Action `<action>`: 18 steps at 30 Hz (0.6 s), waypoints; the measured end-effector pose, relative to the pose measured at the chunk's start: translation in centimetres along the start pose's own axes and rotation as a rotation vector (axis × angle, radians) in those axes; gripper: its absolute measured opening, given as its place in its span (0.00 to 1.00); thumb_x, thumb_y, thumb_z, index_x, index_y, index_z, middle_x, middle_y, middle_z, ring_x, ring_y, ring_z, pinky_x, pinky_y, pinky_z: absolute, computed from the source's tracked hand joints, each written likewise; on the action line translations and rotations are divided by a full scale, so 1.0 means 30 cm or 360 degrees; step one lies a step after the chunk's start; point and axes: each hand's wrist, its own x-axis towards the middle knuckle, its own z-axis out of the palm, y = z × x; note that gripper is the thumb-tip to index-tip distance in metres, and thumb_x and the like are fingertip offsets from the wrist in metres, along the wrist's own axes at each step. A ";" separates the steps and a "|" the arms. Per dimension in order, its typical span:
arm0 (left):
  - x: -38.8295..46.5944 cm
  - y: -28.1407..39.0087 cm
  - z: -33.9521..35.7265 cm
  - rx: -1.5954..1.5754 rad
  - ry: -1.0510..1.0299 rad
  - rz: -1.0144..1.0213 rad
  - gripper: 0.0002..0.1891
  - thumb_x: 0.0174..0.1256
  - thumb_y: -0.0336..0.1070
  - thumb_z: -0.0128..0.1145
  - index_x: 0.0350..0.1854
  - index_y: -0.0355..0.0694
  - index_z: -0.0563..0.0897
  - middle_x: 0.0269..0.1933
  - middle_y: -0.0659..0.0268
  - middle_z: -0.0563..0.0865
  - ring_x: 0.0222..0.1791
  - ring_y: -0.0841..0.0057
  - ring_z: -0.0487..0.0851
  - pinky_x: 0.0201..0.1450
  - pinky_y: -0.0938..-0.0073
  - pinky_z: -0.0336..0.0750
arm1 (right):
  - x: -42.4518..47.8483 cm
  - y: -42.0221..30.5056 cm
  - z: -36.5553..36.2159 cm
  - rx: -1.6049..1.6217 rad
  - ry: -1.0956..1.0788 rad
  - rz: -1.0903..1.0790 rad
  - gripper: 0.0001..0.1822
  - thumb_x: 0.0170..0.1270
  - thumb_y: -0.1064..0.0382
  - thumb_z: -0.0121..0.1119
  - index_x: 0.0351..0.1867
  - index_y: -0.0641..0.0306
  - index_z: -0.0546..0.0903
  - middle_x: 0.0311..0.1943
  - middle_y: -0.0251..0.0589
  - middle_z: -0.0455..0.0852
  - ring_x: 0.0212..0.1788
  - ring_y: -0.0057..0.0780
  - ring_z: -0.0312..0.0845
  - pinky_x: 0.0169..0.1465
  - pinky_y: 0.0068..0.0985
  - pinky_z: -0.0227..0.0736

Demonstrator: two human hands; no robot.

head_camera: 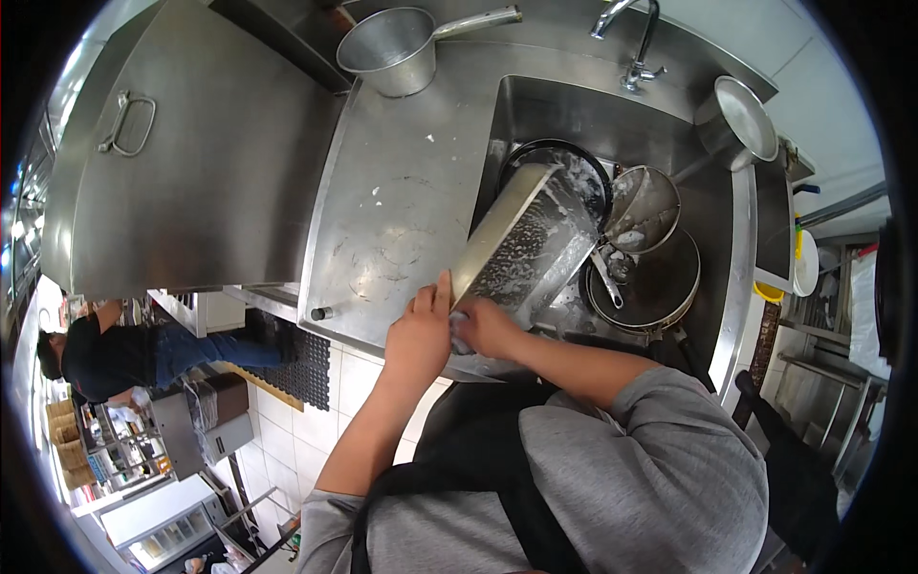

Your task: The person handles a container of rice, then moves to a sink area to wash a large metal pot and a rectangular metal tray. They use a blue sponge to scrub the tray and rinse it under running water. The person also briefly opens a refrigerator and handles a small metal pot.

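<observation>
A rectangular metal pan is tilted over the sink, its inner face streaked with suds. My left hand grips its near corner by the rim. In my right hand is a greyish scrubbing pad, pressed near that same corner; it is blurred and partly covered by the fingers. Beyond the metal pan, a round black pan with foam lies in the sink, partly hidden. To the right, a wire-mesh strainer rests above a dark frying pan. A metal handle lies across the frying pan's edge.
A long-handled aluminium saucepan stands on the steel drainboard. The faucet rises behind the sink, and another metal pot leans at its right back corner. A person is off to the left beside a black floor mat.
</observation>
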 end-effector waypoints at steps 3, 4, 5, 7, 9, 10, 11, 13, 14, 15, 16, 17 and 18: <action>0.000 -0.027 -0.036 -0.0071 -0.0103 -0.0100 0.36 0.53 0.29 0.57 0.68 0.32 0.62 0.48 0.53 0.79 0.41 0.61 0.84 0.40 0.66 0.82 | 0.062 -0.007 0.003 0.0640 -0.0101 0.0497 0.13 0.58 0.73 0.51 0.44 0.70 0.81 0.33 0.42 0.83 0.31 0.28 0.77 0.36 0.27 0.72; 0.001 -0.040 -0.050 -0.0086 -0.0138 -0.0143 0.36 0.54 0.29 0.57 0.69 0.31 0.62 0.47 0.52 0.79 0.40 0.59 0.84 0.40 0.66 0.81 | 0.083 -0.038 -0.008 0.0841 -0.0208 0.0632 0.14 0.60 0.74 0.49 0.44 0.67 0.82 0.27 0.34 0.81 0.25 0.18 0.71 0.27 0.23 0.66; 0.005 -0.056 -0.059 -0.0083 -0.0126 -0.0135 0.36 0.54 0.29 0.56 0.68 0.30 0.62 0.46 0.52 0.80 0.39 0.59 0.84 0.40 0.65 0.81 | 0.106 -0.044 -0.008 0.0895 -0.0141 0.0623 0.13 0.61 0.74 0.48 0.44 0.66 0.82 0.26 0.34 0.81 0.25 0.18 0.71 0.26 0.23 0.65; -0.001 -0.093 -0.074 -0.0066 -0.0097 -0.0134 0.36 0.54 0.29 0.56 0.68 0.28 0.62 0.43 0.50 0.81 0.36 0.58 0.84 0.39 0.65 0.81 | 0.155 -0.043 0.017 0.1005 -0.0025 0.0597 0.13 0.62 0.73 0.48 0.43 0.65 0.82 0.24 0.33 0.81 0.24 0.17 0.71 0.24 0.24 0.62; -0.022 -0.116 -0.059 -0.0093 -0.0085 -0.0158 0.36 0.54 0.30 0.56 0.67 0.26 0.62 0.42 0.49 0.81 0.36 0.57 0.84 0.39 0.64 0.80 | 0.264 0.032 0.044 0.1382 0.0184 0.0455 0.11 0.64 0.72 0.48 0.43 0.66 0.81 0.27 0.34 0.81 0.25 0.20 0.73 0.27 0.24 0.66; -0.033 -0.124 -0.049 -0.0115 -0.0083 -0.0165 0.35 0.54 0.30 0.56 0.67 0.26 0.62 0.42 0.49 0.81 0.36 0.57 0.84 0.38 0.64 0.80 | 0.305 0.014 0.015 0.1509 0.0268 0.0426 0.11 0.64 0.72 0.47 0.43 0.66 0.80 0.29 0.35 0.82 0.27 0.21 0.76 0.29 0.25 0.69; -0.043 -0.132 -0.048 -0.0146 -0.0104 -0.0198 0.36 0.54 0.30 0.56 0.67 0.26 0.62 0.42 0.48 0.81 0.36 0.56 0.83 0.39 0.63 0.80 | 0.350 -0.006 -0.011 0.1636 0.0352 0.0397 0.10 0.65 0.72 0.47 0.43 0.67 0.79 0.32 0.36 0.83 0.30 0.23 0.78 0.32 0.25 0.72; -0.055 -0.135 -0.038 -0.0220 -0.0155 -0.0245 0.36 0.55 0.30 0.57 0.68 0.26 0.61 0.43 0.46 0.81 0.37 0.55 0.83 0.40 0.62 0.79 | 0.467 0.004 -0.032 0.1470 0.0682 0.0289 0.10 0.63 0.72 0.49 0.44 0.68 0.78 0.34 0.39 0.82 0.32 0.28 0.78 0.36 0.27 0.72; -0.059 -0.131 -0.028 -0.0271 -0.0184 -0.0307 0.36 0.55 0.30 0.56 0.68 0.26 0.60 0.43 0.45 0.80 0.39 0.53 0.82 0.42 0.61 0.79 | 0.515 0.013 -0.036 0.1381 0.0849 0.0238 0.11 0.62 0.72 0.50 0.45 0.68 0.77 0.35 0.40 0.81 0.34 0.31 0.78 0.38 0.28 0.72; -0.069 -0.131 -0.010 -0.0284 -0.0171 -0.0305 0.36 0.55 0.29 0.56 0.68 0.27 0.60 0.43 0.45 0.80 0.40 0.53 0.82 0.42 0.61 0.79 | 0.549 0.003 -0.044 0.0980 0.1037 0.0088 0.10 0.61 0.72 0.51 0.44 0.68 0.77 0.37 0.43 0.80 0.36 0.35 0.77 0.40 0.30 0.72; -0.078 -0.130 0.006 -0.0295 -0.0158 -0.0303 0.36 0.55 0.29 0.56 0.68 0.27 0.59 0.44 0.45 0.80 0.41 0.53 0.82 0.43 0.61 0.79 | 0.579 -0.007 -0.051 0.0572 0.1210 -0.0062 0.10 0.60 0.72 0.52 0.44 0.68 0.76 0.39 0.45 0.79 0.39 0.40 0.77 0.41 0.31 0.72; -0.081 -0.133 0.017 -0.0306 -0.0145 -0.0300 0.36 0.55 0.29 0.56 0.68 0.27 0.59 0.44 0.45 0.80 0.41 0.53 0.82 0.43 0.61 0.78 | 0.597 -0.014 -0.053 0.0159 0.1368 -0.0212 0.11 0.60 0.72 0.53 0.44 0.68 0.75 0.41 0.47 0.78 0.42 0.44 0.77 0.43 0.33 0.72; -0.077 -0.132 0.014 -0.0327 -0.0082 -0.0337 0.33 0.56 0.28 0.55 0.67 0.27 0.62 0.44 0.45 0.80 0.42 0.52 0.82 0.44 0.60 0.78 | 0.602 0.005 -0.047 -0.0308 0.1496 -0.0662 0.12 0.55 0.72 0.56 0.42 0.66 0.75 0.43 0.50 0.75 0.43 0.51 0.75 0.44 0.39 0.72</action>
